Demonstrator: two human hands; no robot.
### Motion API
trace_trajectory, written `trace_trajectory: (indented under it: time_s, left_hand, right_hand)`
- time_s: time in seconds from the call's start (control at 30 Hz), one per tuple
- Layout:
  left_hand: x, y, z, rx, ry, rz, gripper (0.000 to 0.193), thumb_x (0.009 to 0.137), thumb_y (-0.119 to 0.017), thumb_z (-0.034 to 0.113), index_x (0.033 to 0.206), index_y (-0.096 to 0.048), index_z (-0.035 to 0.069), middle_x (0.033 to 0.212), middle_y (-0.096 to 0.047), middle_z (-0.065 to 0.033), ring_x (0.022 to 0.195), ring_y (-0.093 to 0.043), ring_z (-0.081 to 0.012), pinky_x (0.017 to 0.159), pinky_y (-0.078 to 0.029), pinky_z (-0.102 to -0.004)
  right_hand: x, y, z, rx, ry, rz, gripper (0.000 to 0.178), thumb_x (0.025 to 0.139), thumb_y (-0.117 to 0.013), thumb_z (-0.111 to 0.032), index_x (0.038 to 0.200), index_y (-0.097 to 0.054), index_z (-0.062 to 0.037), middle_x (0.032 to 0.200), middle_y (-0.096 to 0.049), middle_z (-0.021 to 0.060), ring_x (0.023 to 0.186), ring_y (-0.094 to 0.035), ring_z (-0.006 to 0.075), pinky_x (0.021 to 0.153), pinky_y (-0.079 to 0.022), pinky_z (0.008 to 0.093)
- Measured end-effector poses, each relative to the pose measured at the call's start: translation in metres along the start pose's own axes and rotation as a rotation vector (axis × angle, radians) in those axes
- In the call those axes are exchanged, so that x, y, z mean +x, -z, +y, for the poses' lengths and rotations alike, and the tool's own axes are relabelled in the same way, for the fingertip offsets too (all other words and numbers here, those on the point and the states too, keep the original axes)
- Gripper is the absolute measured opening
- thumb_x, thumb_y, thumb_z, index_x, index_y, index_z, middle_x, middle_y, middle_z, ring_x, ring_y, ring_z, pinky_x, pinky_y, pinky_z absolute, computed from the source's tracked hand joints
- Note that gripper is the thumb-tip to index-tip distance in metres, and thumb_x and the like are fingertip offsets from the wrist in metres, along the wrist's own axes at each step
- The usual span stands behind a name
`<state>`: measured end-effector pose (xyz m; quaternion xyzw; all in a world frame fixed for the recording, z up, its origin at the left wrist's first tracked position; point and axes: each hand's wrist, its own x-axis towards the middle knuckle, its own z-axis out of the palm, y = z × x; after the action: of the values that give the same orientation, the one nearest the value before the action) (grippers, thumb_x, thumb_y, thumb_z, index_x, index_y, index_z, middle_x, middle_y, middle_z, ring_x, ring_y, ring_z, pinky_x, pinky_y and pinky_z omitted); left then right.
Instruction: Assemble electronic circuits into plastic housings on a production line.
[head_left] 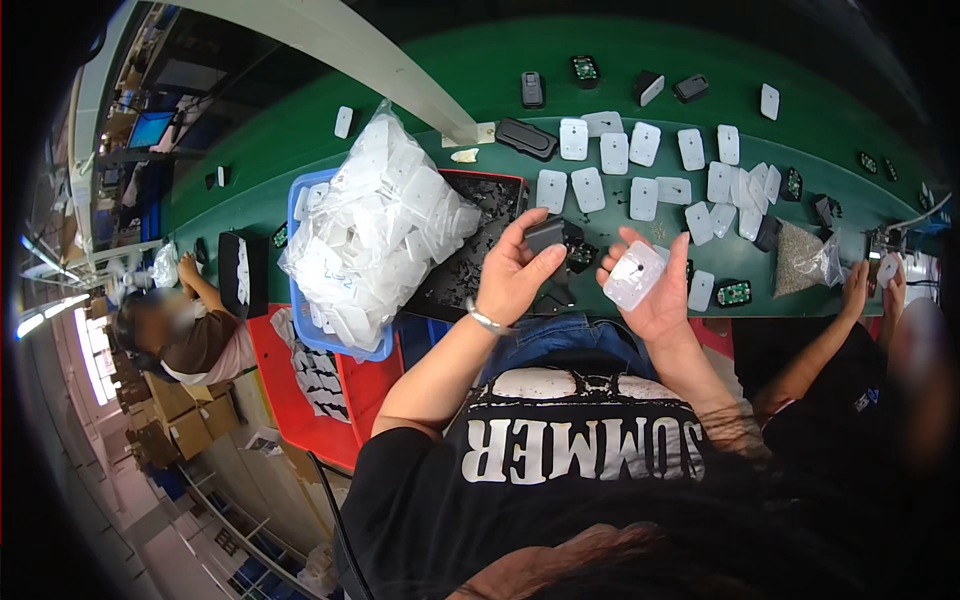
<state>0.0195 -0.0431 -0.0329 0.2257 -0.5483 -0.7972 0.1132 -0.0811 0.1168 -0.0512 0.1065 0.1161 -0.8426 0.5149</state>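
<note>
Over the green bench [840,172], left hand [516,270] around a black case [546,236], right hand [668,305] (palm up) with white plate [633,277] in fingers.

A black casing [545,236] sits in the left fingers [547,262], a rounded white plate [630,280] in the right fingers [679,252]

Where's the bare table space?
The green table is bare between the farthest white plate and the circuit boards at right; a thinner strip separates the far black cases from the plate cluster. That cluster, ahead of the right hand, is crowded.
</note>
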Motion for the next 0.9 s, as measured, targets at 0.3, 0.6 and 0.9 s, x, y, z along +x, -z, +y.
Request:
trace_trajectory:
  time_s: [0.3, 0.6, 0.9]
  left_hand:
    - [-0.005, -0.043, 0.030, 1.193, -0.365, -0.085, 0.051, 0.064, -0.073, 0.025, 0.104, -0.053, 0.002, 0.082, -0.060, -0.0150, 0.066, -0.060, -0.0297, 0.055, -0.050, -0.0330]
    - [0.000, -0.046, 0.017, 1.334, -0.435, -0.184, 0.057, 0.066, -0.070, 0.035, 0.107, -0.051, 0.001, 0.091, -0.060, -0.0189, 0.069, -0.061, -0.0309, 0.056, -0.051, -0.0344]
    - [0.003, -0.034, 0.003, 1.062, -0.209, -0.281, 0.068, 0.059, -0.075, 0.037, 0.115, -0.049, 0.006, 0.100, -0.059, -0.0189, 0.069, -0.061, -0.0261, 0.063, -0.050, -0.0305]
  right_hand:
    - [0.009, -0.008, 0.024, -0.064, -0.003, 0.121, 0.080, 0.079, -0.023, -0.069, 0.124, -0.041, -0.0054, 0.112, -0.053, 0.0104, 0.102, -0.051, 0.0229, 0.090, -0.039, 0.0371]
    - [0.004, -0.009, 0.027, -0.145, 0.034, 0.097, 0.076, 0.081, -0.020, -0.067, 0.127, -0.037, -0.0090, 0.118, -0.049, 0.0106, 0.107, -0.047, 0.0232, 0.093, -0.037, 0.0387]
    - [-0.008, 0.001, 0.025, -0.353, 0.017, 0.112, 0.082, 0.079, -0.022, -0.069, 0.137, -0.010, -0.0125, 0.130, -0.034, 0.0111, 0.119, -0.036, 0.0248, 0.098, -0.030, 0.0391]
